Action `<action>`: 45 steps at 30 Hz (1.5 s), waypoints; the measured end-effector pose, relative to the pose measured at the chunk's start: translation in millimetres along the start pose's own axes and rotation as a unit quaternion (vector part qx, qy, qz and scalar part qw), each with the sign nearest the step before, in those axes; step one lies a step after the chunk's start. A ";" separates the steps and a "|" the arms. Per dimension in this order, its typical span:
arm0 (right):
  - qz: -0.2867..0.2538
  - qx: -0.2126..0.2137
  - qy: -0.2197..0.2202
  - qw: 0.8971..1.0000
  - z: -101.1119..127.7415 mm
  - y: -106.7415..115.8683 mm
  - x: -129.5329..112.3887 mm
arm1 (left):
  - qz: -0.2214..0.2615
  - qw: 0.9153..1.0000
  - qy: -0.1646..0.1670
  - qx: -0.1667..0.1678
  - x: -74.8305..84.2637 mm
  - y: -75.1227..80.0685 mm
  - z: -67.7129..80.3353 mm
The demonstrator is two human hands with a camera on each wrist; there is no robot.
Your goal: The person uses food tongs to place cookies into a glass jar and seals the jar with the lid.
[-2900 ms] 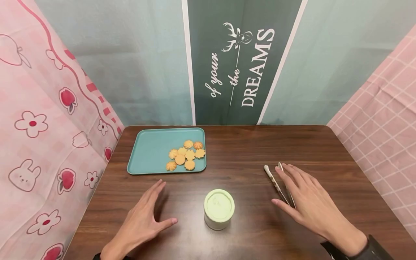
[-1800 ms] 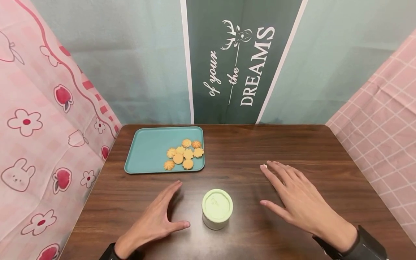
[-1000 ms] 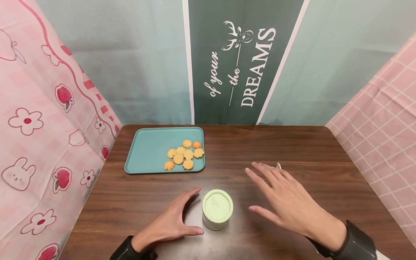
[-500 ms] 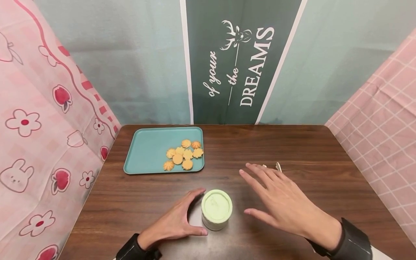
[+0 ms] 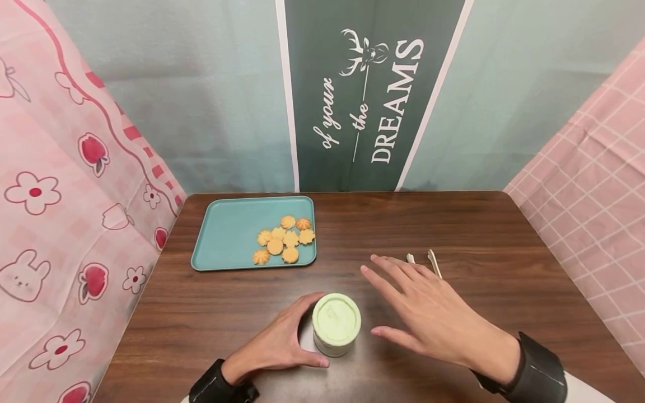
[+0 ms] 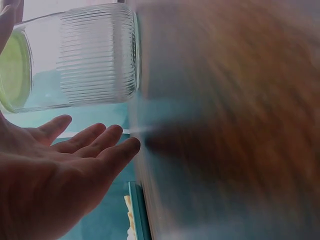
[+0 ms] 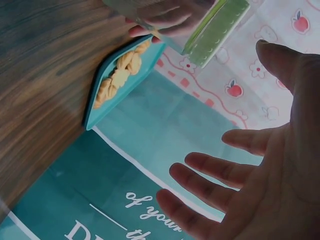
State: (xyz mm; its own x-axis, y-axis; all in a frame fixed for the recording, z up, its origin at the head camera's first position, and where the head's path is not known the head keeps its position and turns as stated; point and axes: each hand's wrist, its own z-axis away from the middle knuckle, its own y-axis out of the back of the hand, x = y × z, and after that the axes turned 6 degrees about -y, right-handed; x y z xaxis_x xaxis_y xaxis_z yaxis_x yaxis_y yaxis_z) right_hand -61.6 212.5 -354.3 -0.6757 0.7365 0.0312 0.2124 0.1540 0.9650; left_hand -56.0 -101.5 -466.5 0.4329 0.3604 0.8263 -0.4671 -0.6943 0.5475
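Note:
A clear ribbed glass jar [image 6: 95,55] with a pale green lid [image 5: 336,319] stands upright near the front middle of the table. Around its left side my left hand [image 5: 282,341] spreads its thumb and fingers, close to the glass. In the left wrist view those fingers are straight, beside the jar. To the right of the jar, my right hand [image 5: 433,313] is held apart from it with fingers spread and nothing in them. Beneath and behind the right hand lie tongs [image 5: 434,264], mostly hidden, only their pale tips showing.
A teal tray [image 5: 227,235] lies at the back left, with several golden cookies [image 5: 274,246] on its right half. Curtains hang behind the table: a green one [image 5: 237,101] with lettering at the back, pink ones [image 5: 594,145] at the sides.
My left hand has moved right, from the table's left part to the jar's side. My right hand has moved left, off from over the tongs toward the jar. Jar and tray stay put.

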 end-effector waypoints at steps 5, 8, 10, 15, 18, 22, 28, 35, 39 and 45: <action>-0.001 -0.002 0.003 1.000 -1.3 -0.9 -1.0 | 0.001 1.000 -0.011 0.003 -1.2 -1.3 -2.9; -0.003 -0.001 0.005 1.000 -2.3 -1.2 -2.0 | 0.003 1.000 -0.017 0.002 -2.0 -2.1 -4.7; -0.006 0.000 0.006 1.000 -2.8 -1.6 -2.6 | 0.009 1.000 -0.020 0.001 -2.0 -2.5 -6.0; -0.010 0.001 0.009 1.000 -4.0 -2.5 -3.8 | 0.022 1.000 -0.019 -0.003 -2.2 -3.0 -8.2; -0.011 0.002 0.010 1.000 -5.0 -2.9 -4.5 | 0.031 0.999 -0.020 -0.007 -2.1 -3.0 -9.9; -0.011 0.000 0.012 1.000 -5.9 -3.6 -5.8 | 0.043 0.999 -0.020 -0.011 -2.0 -3.3 -11.9; -0.013 -0.003 0.017 1.000 -7.8 -5.4 -8.5 | 0.051 0.998 -0.024 -0.014 -3.8 -4.5 -13.4; -0.006 0.005 0.033 0.999 -12.1 -6.3 -12.1 | 0.056 0.998 -0.038 -0.019 -5.6 -6.1 -14.6; -0.008 -0.001 0.038 0.999 -15.3 -6.7 -15.8 | 0.060 0.997 -0.038 -0.022 -4.7 -6.0 -15.1; -0.011 -0.019 0.045 0.999 -19.2 -6.4 -21.6 | 0.080 0.995 -0.044 -0.033 -4.9 -6.6 -16.6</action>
State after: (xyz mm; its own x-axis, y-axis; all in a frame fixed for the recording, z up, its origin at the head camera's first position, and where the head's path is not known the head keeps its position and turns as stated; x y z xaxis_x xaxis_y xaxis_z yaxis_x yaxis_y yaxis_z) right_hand -61.9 183.0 -356.2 -0.7413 0.6704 0.0324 0.1714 0.1425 0.9748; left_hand -67.8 -88.3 -472.0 0.4140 0.1902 0.8902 -0.5837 -0.6949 0.4199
